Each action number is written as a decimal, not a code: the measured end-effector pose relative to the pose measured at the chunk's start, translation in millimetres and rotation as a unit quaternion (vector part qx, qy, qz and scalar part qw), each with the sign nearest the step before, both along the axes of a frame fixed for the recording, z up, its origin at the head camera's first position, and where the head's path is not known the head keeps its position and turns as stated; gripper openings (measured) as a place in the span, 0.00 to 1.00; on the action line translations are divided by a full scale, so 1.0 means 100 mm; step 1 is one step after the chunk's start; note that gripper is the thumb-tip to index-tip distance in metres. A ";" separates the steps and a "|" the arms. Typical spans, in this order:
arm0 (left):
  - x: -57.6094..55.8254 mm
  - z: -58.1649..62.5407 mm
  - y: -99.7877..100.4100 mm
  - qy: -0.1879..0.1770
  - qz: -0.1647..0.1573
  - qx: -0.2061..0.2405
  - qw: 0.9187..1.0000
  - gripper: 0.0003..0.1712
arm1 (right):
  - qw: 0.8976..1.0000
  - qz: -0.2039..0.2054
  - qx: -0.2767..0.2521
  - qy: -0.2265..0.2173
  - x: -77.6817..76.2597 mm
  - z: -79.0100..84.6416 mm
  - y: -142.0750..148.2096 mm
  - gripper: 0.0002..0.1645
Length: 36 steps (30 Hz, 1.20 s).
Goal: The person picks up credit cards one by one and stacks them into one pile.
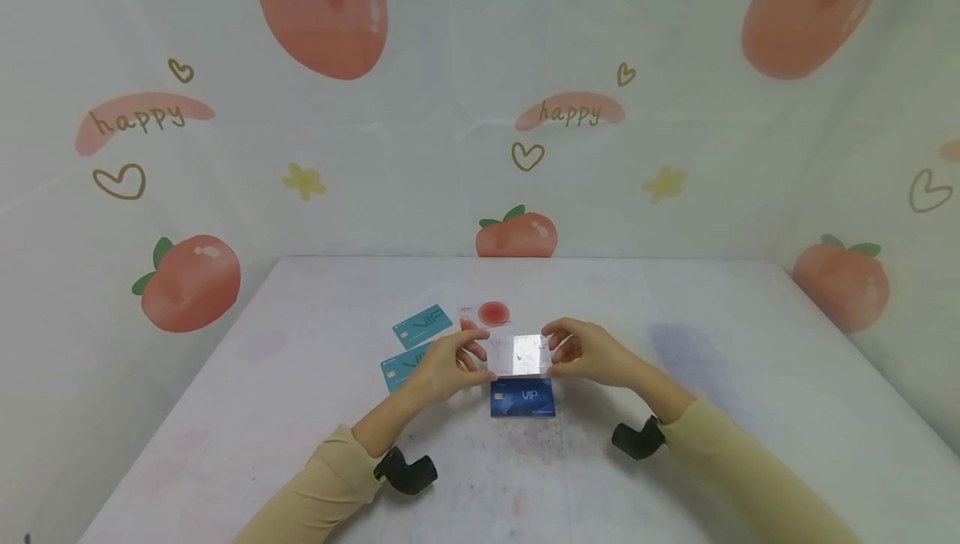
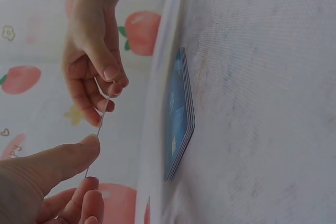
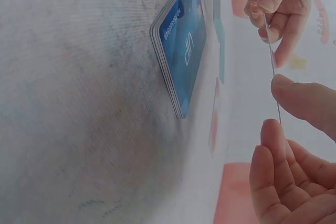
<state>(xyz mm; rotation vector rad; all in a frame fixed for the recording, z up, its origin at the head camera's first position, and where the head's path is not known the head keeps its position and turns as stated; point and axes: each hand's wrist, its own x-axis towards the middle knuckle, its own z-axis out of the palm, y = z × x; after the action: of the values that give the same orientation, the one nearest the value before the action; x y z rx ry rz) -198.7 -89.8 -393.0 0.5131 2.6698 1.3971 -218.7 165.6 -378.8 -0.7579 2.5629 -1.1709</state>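
Note:
Between both hands a thin card point(image 1: 517, 355) is held up by its two short edges; its face shines with a bright reflection in the head view. My left hand point(image 1: 450, 363) pinches one end with thumb and fingers, and my right hand point(image 1: 596, 352) pinches the other. Seen edge-on in the left wrist view, the card point(image 2: 98, 129) is a thin line above the table. Below it lies a neat stack of blue VIP cards point(image 1: 522, 398), several thick, as its layered edge shows in the right wrist view. The stack touches neither hand.
Left of the hands lie two teal VIP cards, one farther back point(image 1: 422, 326) and one nearer point(image 1: 401, 367), partly covered by my left hand. Behind the held card rests a white card with a red circle point(image 1: 492, 313). A printed cloth wall point(image 1: 450, 177) stands behind the table.

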 end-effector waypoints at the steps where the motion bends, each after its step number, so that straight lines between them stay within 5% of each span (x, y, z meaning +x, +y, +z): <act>1: 0.01 0.00 0.00 0.001 -0.001 -0.001 1.000 0.32 | 1.000 0.001 -0.001 -0.001 0.01 0.00 0.00 0.30; 36: 0.08 -0.04 0.01 -0.003 -0.034 -0.006 0.999 0.31 | 1.000 0.013 -0.012 0.003 0.13 -0.10 0.05 0.30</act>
<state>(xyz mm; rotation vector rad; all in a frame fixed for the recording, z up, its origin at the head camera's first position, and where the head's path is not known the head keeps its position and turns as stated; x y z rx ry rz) -190.7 -88.6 -397.3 0.5918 2.6282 1.3609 -205.5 170.3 -388.9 -0.7996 2.5403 -1.1937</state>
